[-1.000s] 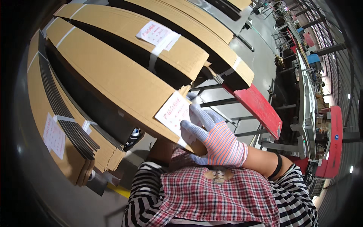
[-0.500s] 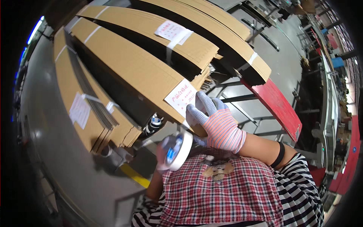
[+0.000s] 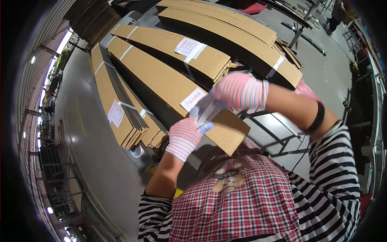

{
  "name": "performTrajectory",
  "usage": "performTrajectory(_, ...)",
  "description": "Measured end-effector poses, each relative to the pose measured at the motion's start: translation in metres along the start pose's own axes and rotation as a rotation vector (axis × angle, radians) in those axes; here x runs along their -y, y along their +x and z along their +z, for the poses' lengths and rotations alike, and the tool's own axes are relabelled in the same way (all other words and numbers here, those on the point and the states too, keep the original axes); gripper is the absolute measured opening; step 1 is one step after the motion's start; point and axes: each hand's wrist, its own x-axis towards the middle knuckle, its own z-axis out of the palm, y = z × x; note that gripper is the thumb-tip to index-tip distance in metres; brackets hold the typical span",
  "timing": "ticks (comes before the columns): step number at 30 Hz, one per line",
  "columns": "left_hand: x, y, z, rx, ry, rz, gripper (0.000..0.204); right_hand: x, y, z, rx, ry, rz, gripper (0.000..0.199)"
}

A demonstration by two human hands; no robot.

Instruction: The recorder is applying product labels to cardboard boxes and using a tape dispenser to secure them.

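Note:
A long, flat bundle of brown cardboard (image 3: 155, 70) lies before me, its near end pointing toward my apron. A white paper label (image 3: 192, 99) with red print sits on its top, near that end. Beside the label's near edge, my left hand (image 3: 183, 139) in a striped glove has index finger and thumb spread at the bundle's side. My right hand (image 3: 242, 92), also gloved, is smeared by motion above the bundle; its fingers cannot be made out. Between the hands runs a whitish, blurred strip of tape (image 3: 206, 114). The tape roll cannot be made out.
More long cardboard bundles, strapped with white bands, lie on both sides: one labelled bundle (image 3: 215, 62) to the right, another stack (image 3: 129, 135) to the left. Grey metal frame legs (image 3: 282, 141) stand below at right. Grey floor (image 3: 78, 117) stretches along the left.
The tape roll no longer shows in my left hand, which has moved up to the bundle's side. My right hand has lifted off the label and moved up and right. The view has shifted.

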Motion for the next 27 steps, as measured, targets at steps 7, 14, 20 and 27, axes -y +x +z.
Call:
performTrajectory(7,-0.002,0.002,0.007,0.002,-0.093,0.01,0.06,-0.071,0.01,0.062,0.045,0.491,0.115,0.013)
performTrajectory(14,0.0,0.0,0.009,0.013,-0.058,-0.021,0.051,-0.127,-0.053,0.148,0.112,-0.034,0.411,0.017)
performTrajectory(20,0.024,-0.067,0.129,-0.16,-1.501,-0.167,0.072,-0.007,-0.121,0.197,-0.525,1.562,0.502,0.017)
performTrajectory(27,0.06,-0.011,0.078,-0.465,-1.594,-0.085,0.075,0.015,-0.023,0.112,-0.506,1.838,0.405,0.014)
